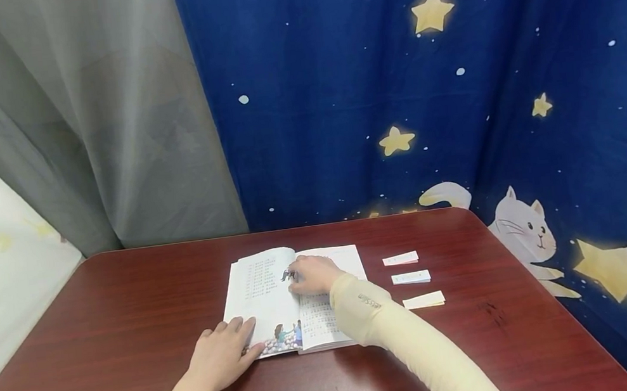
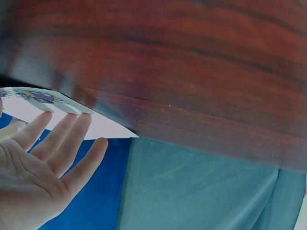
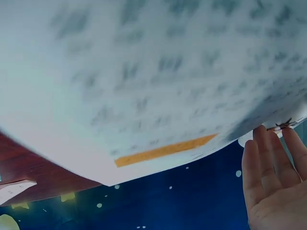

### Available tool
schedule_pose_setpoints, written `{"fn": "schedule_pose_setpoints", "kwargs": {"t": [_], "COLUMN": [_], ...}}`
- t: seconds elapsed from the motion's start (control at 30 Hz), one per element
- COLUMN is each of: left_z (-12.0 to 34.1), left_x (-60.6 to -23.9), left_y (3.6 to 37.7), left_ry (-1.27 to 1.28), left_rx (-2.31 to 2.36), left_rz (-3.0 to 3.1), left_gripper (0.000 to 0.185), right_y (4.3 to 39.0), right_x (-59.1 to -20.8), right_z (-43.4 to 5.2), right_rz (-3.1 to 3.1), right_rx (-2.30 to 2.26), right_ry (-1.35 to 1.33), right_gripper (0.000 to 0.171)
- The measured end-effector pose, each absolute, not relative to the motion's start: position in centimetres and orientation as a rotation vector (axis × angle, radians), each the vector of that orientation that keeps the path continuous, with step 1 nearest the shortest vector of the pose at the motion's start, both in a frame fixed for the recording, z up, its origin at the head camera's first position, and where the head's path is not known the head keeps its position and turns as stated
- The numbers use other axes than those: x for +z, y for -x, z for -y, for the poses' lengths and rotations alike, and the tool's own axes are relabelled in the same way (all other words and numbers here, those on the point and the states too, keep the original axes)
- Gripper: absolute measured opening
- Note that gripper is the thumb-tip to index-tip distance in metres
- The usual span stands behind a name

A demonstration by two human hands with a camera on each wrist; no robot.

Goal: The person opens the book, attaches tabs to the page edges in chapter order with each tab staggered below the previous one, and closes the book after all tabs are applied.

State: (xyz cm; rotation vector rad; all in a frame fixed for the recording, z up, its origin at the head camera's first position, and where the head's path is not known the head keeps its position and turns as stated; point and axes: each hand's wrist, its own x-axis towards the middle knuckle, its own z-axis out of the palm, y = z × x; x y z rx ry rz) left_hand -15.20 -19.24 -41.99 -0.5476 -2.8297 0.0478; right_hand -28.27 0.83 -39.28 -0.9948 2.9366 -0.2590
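**Spanning the right page with fingertips at the gutter**

Has the open book (image 1: 276, 311) lying face up on the table (image 1: 147, 302), straight ahead, with the long axis of its pages running away from the body toward the blue curtain (image 1: 314, 93). Seems, as a judgement, to turn on the gutter (image 1: 301, 324): meets it with the right hand (image 1: 313, 275), bridging the right page (image 1: 321, 322) from the outer side, with the left page (image 1: 259, 309) just left of the fingertips. Extends the fingers of that hand nearly straight, tips at the paper beside a small dark figure (image 1: 285, 275); cannot tell of any pinch, with the thumb out of sight in the right wrist view. Rests the left hand (image 1: 222, 355) spread on the lower left corner of the left page, much nearer that corner than the right hand.

Shows in the head view alone all three paper slips, the pink slip (image 1: 400, 259), the blue slip (image 1: 411, 277) and the yellow slip (image 1: 423, 300), in a column right of the book. Reveals in the right wrist view an orange strip (image 3: 165, 151) near the right page's far edge, not made out from the head. Gives in the left wrist view the palm side of the left hand, hidden from above.
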Motion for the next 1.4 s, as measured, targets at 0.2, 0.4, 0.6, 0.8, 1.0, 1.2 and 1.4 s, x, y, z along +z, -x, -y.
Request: {"fn": "schedule_pose_setpoints", "kwargs": {"t": [0.2, 0.4, 0.6, 0.8, 1.0, 1.2, 1.4], "left_z": [19.4, 19.4, 19.5, 19.6, 19.7, 19.6, 19.7], "left_x": [-42.0, -41.8, -41.7, -41.9, -41.8, -41.7, -41.8], "left_y": [15.5, 15.9, 16.1, 16.2, 16.2, 16.1, 16.1], "left_ry": [0.546, 0.542, 0.514, 0.513, 0.515, 0.541, 0.545], "left_rx": [0.045, 0.009, 0.03, 0.005, 0.023, 0.057, 0.08], "left_rz": [2.827, 2.833, 2.863, 2.868, 2.897, 2.936, 2.951], "left_gripper": [0.05, 0.051, 0.051, 0.051, 0.051, 0.051, 0.051], "right_y": [28.2, 28.2, 28.2, 28.1, 28.1, 27.8, 27.4], "right_x": [-39.9, -40.0, -40.0, -40.2, -40.5, -40.5, -40.1], "right_z": [-0.5, -0.3, 0.1, 0.5, 0.7, 0.8, 0.6], "right_rz": [-2.94, -2.916, -2.901, -2.9, -2.913, -2.917, -2.875], "right_rx": [-0.233, -0.206, -0.163, -0.141, -0.1, 0.009, 0.024], "right_ry": [0.985, 0.971, 0.958, 1.053, 1.06, 1.044, 1.087], "right_gripper": [0.045, 0.046, 0.046, 0.044, 0.044, 0.044, 0.046]}}
